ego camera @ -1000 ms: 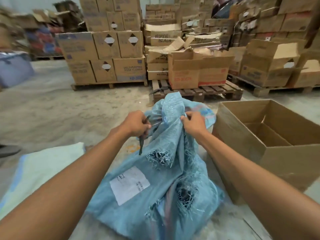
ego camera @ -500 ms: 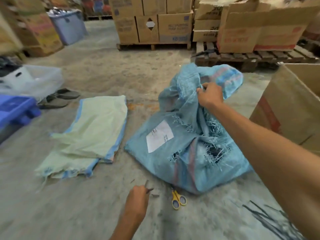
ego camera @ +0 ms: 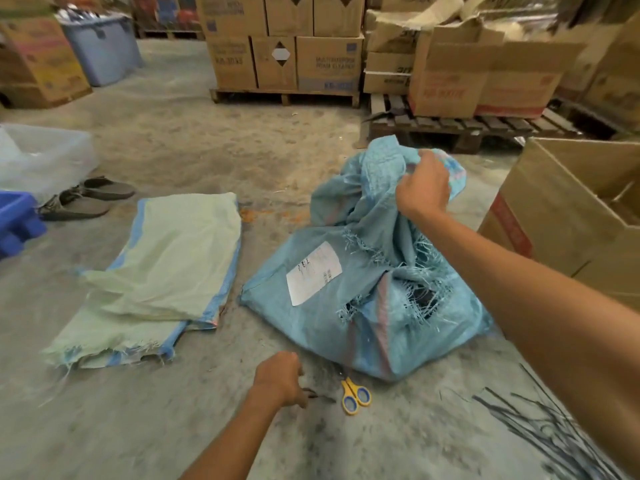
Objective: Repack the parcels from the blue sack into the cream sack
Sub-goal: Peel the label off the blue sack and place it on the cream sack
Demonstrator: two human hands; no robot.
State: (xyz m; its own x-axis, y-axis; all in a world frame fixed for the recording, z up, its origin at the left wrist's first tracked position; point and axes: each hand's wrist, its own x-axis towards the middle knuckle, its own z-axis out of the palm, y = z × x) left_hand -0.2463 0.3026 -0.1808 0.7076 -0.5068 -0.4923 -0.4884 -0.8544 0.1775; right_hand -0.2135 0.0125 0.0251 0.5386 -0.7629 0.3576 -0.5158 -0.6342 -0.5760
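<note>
The blue sack [ego camera: 363, 292] sits bulging on the concrete floor. It has a white label [ego camera: 313, 271] and frayed holes in its side. My right hand [ego camera: 422, 188] grips the bunched top of the sack. The cream sack [ego camera: 166, 271] lies flat and folded to the left of it, touched by neither hand. My left hand [ego camera: 277, 379] is low at the floor in front of the blue sack, fingers closed on the end of a short black tie [ego camera: 320, 395]. Yellow-handled scissors [ego camera: 355, 394] lie just right of that hand. No parcels are visible.
An open cardboard box [ego camera: 554, 220] stands close on the right. Several cut black ties [ego camera: 554, 434] litter the floor at bottom right. Sandals [ego camera: 86, 199], a blue crate [ego camera: 17, 223] and a clear tub [ego camera: 41, 157] sit at left. Pallets of cartons [ego camera: 287, 57] line the back.
My left hand came off the sack's neck with the black tie and dropped to the floor beside the scissors. My right hand kept its grip on the sack's top.
</note>
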